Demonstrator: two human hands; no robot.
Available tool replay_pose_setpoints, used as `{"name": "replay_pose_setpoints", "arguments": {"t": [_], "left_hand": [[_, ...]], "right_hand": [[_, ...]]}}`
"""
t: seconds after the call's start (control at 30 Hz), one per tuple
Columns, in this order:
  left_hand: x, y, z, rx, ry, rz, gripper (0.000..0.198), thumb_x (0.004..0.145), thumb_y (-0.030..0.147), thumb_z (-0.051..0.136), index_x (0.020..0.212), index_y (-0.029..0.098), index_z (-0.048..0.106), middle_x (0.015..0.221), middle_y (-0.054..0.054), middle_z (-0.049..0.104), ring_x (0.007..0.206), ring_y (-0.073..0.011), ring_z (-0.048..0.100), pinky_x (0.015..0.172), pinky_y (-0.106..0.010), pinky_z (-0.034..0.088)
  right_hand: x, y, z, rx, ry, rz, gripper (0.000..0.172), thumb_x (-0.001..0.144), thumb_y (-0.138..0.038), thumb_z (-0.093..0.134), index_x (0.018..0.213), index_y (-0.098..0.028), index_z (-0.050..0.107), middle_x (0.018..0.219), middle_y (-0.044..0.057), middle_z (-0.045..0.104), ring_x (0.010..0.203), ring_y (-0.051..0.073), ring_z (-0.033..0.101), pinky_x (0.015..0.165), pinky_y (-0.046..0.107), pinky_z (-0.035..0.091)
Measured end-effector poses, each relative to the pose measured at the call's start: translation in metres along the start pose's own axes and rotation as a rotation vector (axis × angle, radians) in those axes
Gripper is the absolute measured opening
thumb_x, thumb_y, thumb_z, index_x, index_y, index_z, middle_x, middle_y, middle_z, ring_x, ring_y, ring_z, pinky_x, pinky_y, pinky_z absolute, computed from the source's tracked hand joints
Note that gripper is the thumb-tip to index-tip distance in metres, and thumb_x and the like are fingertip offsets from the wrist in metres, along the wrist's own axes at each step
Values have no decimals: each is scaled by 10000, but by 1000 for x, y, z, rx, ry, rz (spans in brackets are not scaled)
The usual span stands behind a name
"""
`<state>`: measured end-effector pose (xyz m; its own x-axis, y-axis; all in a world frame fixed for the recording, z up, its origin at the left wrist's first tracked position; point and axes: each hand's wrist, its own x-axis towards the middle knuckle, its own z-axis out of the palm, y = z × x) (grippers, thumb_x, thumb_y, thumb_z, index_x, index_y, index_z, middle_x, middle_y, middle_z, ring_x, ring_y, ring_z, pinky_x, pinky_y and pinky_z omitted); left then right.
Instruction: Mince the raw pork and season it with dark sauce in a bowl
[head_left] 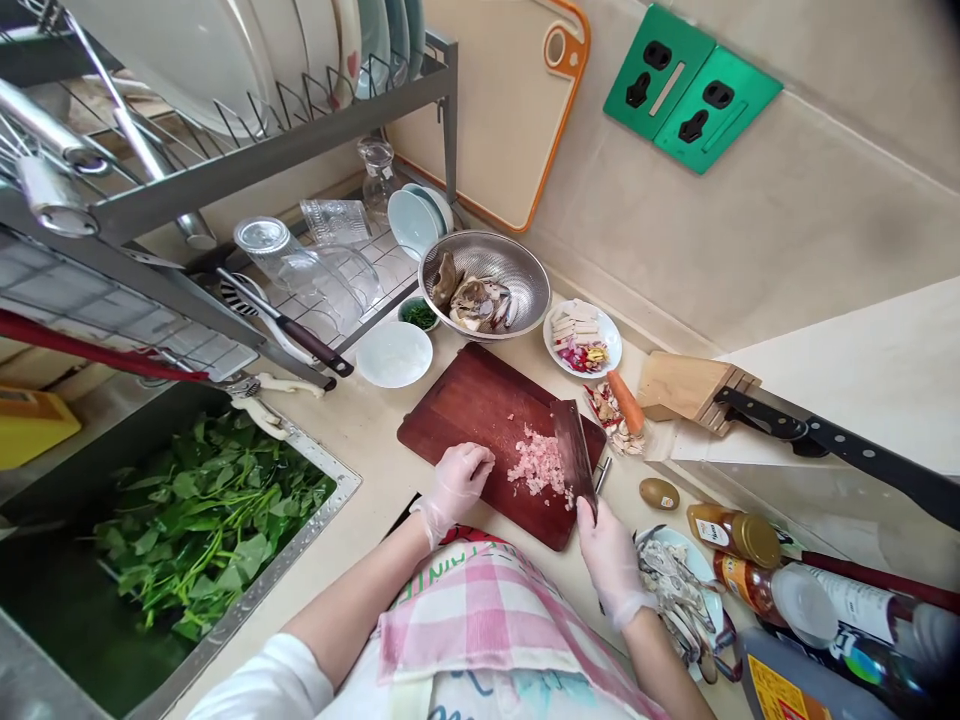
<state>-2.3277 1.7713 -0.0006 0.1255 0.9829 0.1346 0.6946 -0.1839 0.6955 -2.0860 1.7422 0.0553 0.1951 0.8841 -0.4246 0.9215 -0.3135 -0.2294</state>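
In the head view, my right hand (609,560), in a clear glove, grips the handle of a cleaver (573,448). The cleaver's dark blade stands on the right part of a reddish-brown cutting board (457,400). Against the blade's left side lies a heap of finely chopped pink meat (537,462). My left hand (459,482), gloved too, rests at the board's near left edge with its fingers curled together; nothing shows in them. Chopped bits lie between the two hands.
Behind the board stand a metal colander (529,265) with crab pieces, a white bowl (394,354) and a plate of cut ingredients (583,325). Leafy greens (217,500) fill the left sink. At right are a carrot (625,402), knife block (686,388), kiwi (659,493), bottles and a crab plate (686,545).
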Motion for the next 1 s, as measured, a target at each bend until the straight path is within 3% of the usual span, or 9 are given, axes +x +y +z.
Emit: {"name": "replay_pose_setpoints", "arguments": {"t": [0.33, 0.6, 0.77, 1.0], "left_hand": [[-6, -3, 1, -20, -2, 14, 137, 863, 174, 503, 828, 209, 630, 826, -28, 679, 782, -163, 611, 741, -301, 440], [-7, -8, -5, -28, 2, 24, 122, 850, 165, 519, 815, 209, 627, 838, -34, 680, 770, -164, 613, 744, -306, 451], [-5, -7, -9, -26, -40, 45, 121, 853, 175, 517, 814, 208, 627, 830, -35, 682, 766, -162, 614, 740, -301, 453], [0, -5, -10, 20, -64, 58, 108, 850, 175, 527, 816, 212, 623, 846, -28, 685, 774, -167, 612, 738, -299, 449]], "right_hand": [[-3, -27, 2, -119, -46, -40, 292, 962, -322, 359, 935, -189, 617, 790, 71, 692, 646, 139, 608, 549, 247, 280], [-12, -29, 12, -136, -60, -130, 291, 962, -342, 362, 889, -207, 609, 786, 50, 693, 639, 134, 606, 546, 250, 261], [-8, -13, 6, -53, -41, 14, 324, 962, -347, 341, 924, -184, 618, 818, 76, 698, 687, 149, 619, 557, 248, 283], [-7, -7, 6, -4, -21, 92, 328, 956, -361, 343, 923, -192, 622, 826, 82, 700, 682, 151, 611, 558, 240, 283]]}}
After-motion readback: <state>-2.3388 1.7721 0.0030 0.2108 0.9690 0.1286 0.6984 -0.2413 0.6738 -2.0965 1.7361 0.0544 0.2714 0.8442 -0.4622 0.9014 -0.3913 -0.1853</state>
